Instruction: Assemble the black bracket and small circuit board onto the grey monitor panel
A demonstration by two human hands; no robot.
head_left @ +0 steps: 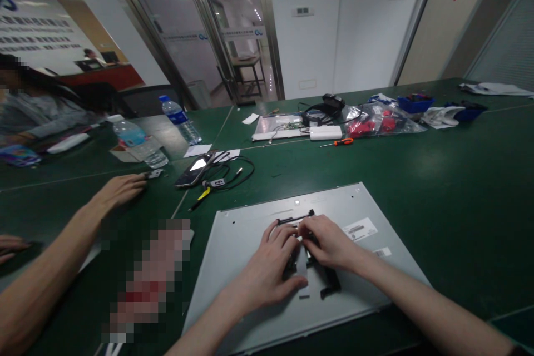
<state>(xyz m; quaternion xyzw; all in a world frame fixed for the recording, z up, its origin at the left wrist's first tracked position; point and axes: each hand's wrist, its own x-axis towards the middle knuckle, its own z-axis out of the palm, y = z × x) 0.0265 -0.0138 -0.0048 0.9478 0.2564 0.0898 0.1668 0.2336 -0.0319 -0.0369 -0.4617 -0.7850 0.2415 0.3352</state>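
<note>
A large grey metal panel (250, 289) lies flat on the green table in front of me. At its middle is a black plastic bracket (331, 282) with several arms, partly hidden under my hands. My left hand (277, 264) curls over the bracket's left side, its thumb low beside a small grey strip (304, 289). Close against it, my right hand (327, 242) has its thumb and fingers pinched together at the bracket's upper middle. What lies between those fingertips is too small and covered to make out. White labels (361, 230) are stuck on the panel to the right.
Another person's arm (54, 267) reaches in from the left, its hand (123, 189) near a small metal piece. Ahead lie a phone (194, 171), black cables (246, 178), water bottles (179, 119), an orange screwdriver (342, 142), a white box (325, 133) and plastic bags (384, 122).
</note>
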